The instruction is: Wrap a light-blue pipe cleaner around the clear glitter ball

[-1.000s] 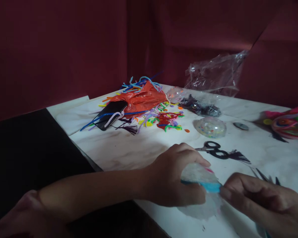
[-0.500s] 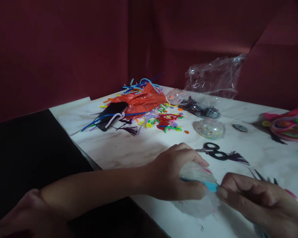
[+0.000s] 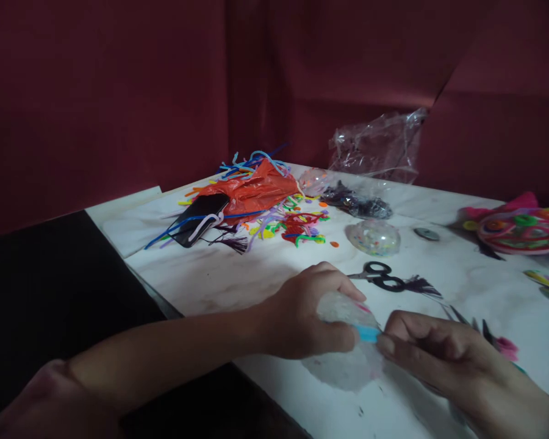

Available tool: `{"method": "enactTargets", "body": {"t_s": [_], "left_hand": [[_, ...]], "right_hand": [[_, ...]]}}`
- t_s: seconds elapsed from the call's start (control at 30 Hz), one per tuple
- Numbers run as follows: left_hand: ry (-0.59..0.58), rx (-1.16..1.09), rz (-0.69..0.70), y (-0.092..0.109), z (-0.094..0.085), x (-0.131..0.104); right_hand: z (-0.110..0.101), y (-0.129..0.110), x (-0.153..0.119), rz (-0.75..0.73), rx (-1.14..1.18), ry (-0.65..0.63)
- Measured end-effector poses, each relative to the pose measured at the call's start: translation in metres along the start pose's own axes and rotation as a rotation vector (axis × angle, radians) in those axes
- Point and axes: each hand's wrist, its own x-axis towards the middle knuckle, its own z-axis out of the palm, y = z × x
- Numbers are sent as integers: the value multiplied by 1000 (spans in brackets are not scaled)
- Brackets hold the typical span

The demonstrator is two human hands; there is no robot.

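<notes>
My left hand [image 3: 311, 314] is closed around a translucent whitish rounded shell [image 3: 343, 369] with a touch of pink near its top. Across the middle of the shell runs a light blue strip [image 3: 367, 333], pressed down by my left thumb. The strip's right end is pinched between the thumb and finger of my right hand [image 3: 443, 356]. Just beyond the hands lie black-handled scissors [image 3: 384, 277], with a dark tassel [image 3: 423, 285] beside the handles. Open dark blades [image 3: 480, 329] poke out behind my right hand, close to a pink piece [image 3: 507, 347].
A clear dome with coloured dots [image 3: 374, 236] sits beyond the scissors. Further back are an orange-red plastic bag [image 3: 260, 186], a black phone [image 3: 196, 222], pipe cleaners [image 3: 165, 231] and a clear bag [image 3: 375, 146]. A colourful decorated piece [image 3: 526, 228] lies at right.
The whole view has swung a little to the right, so hands and table things sit further left. Less of the blue strip shows beside my left thumb. Both grips are kept.
</notes>
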Motion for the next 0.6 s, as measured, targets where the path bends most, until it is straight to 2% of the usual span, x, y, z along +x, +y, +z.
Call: {"method": "enactTargets", "body": {"t_s": [0.1,0.27,0.4,0.47,0.6], "left_hand": [[5,15,21,3,-1,-2],[-98,101,6,11,-11,1],[-205,122,-96,11,-18,4],[-240,90,-85,8,-18,4],[-160,31,-92,1,-10,5]], "right_hand": [[-4,3,4,-43,140,-133],[-7,5,4,-40,149,-160],[-15,11,4,-67,117,-106],[-20,16,4,-82,93,-75],[-25,22,5,-71,15,41]]}}
